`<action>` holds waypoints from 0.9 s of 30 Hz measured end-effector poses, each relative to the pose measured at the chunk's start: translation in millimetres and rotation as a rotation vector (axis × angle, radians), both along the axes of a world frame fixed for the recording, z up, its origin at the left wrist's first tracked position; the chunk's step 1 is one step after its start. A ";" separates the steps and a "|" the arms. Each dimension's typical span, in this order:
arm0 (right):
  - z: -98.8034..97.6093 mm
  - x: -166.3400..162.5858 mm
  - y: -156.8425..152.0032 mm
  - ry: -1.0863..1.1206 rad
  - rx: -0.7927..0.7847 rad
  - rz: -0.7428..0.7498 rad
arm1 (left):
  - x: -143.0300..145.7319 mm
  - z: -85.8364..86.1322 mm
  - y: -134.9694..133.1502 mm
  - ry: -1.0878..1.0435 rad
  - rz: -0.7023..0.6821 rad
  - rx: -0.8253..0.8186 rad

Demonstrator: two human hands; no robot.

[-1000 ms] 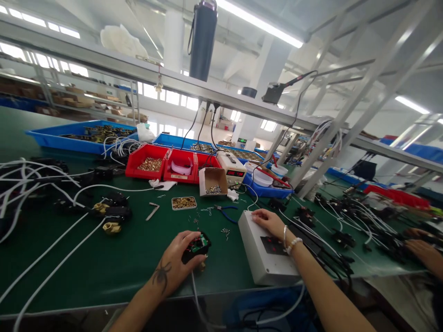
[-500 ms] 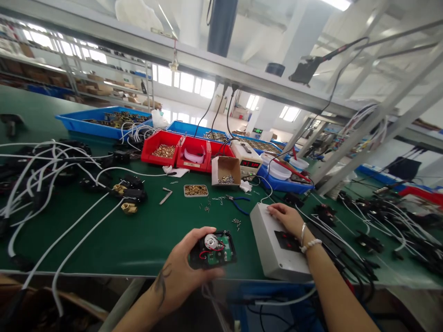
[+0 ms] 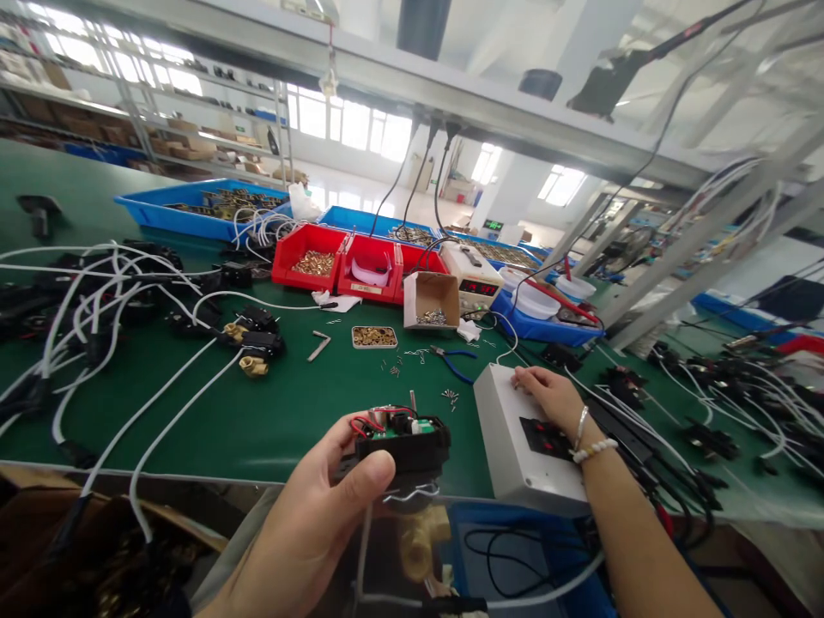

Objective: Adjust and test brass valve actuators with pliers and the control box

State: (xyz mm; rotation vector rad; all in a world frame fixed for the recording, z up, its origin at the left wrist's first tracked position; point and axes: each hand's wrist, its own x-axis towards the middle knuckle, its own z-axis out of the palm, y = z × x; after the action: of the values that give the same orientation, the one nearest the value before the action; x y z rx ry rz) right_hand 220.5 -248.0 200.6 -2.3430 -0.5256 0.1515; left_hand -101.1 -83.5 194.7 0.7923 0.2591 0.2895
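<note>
My left hand (image 3: 315, 519) grips a black valve unit (image 3: 402, 446) lifted off the green bench, its open top showing a green circuit board with red wires; a brass fitting (image 3: 418, 536) and a white cable hang beneath it. My right hand (image 3: 550, 396) rests with curled fingers on the far end of a white test box (image 3: 515, 455), beside its black socket panel (image 3: 547, 436). Beaded and metal bracelets circle that wrist.
Loose screws and blue-handled pliers (image 3: 454, 356) lie ahead of the box. A tin of brass parts (image 3: 374, 336), a cardboard box (image 3: 433, 300), red bins (image 3: 341, 257), blue trays (image 3: 193, 210) and a power supply (image 3: 473, 276) stand further back. White-cabled black units (image 3: 254, 339) spread left and right.
My left hand has raised the black unit off the bench toward me and tilted it so its side faces me. My right hand stays on the white box.
</note>
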 end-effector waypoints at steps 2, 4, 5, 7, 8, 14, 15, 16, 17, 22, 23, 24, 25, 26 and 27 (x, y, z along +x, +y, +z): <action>0.5 -1.0 1.2 -0.007 -0.007 -0.006 | -3.5 6.1 -3.4 0.045 0.047 -0.041; 0.9 -1.9 2.8 -0.008 -0.014 -0.018 | -5.7 9.9 -5.9 0.069 0.083 -0.101; 0.8 -2.0 3.5 -0.008 -0.015 -0.025 | -6.3 10.8 -6.5 0.069 0.089 -0.116; 0.5 -1.8 4.2 -0.012 -0.016 -0.032 | -6.8 10.8 -6.2 0.087 0.093 -0.106; 0.4 -1.5 4.2 -0.013 -0.014 -0.033 | -6.8 10.2 -5.6 0.101 0.095 -0.084; 1.5 0.2 3.2 -0.009 -0.002 -0.040 | -5.4 13.1 -7.2 0.092 0.097 -0.092; 1.4 0.6 3.2 -0.007 0.004 -0.038 | -5.2 15.5 -9.0 0.068 0.116 -0.126; 1.0 1.2 3.1 -0.005 0.011 -0.034 | -5.0 17.8 -10.8 0.044 0.145 -0.153; 0.2 1.9 2.9 -0.005 0.019 -0.029 | -4.8 19.7 -12.3 0.028 0.173 -0.163; -1.8 2.7 -2.4 -0.090 0.103 -0.074 | 3.2 5.8 -4.8 0.034 0.178 0.024; 0.3 1.4 -4.2 -0.146 0.146 -0.114 | 7.3 -2.7 0.0 0.048 0.182 0.064; 3.7 -0.6 -5.7 -0.208 0.190 -0.156 | 12.3 -12.6 5.5 0.067 0.186 0.114; 8.2 -3.2 -6.3 -0.268 0.227 -0.190 | 17.9 -23.3 11.2 0.115 0.214 0.143; 13.4 -6.1 -5.7 -0.311 0.256 -0.211 | 23.7 -34.2 16.9 0.189 0.208 0.182; 18.9 -9.0 -3.1 -0.336 0.263 -0.193 | 29.6 -44.8 22.1 0.254 0.211 0.241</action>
State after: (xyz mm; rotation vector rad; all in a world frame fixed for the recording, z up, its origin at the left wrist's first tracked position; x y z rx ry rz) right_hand 211.4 -251.1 219.5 -2.1514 -0.4445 -0.3854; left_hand -71.5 -61.4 149.9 1.0435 0.5567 0.4247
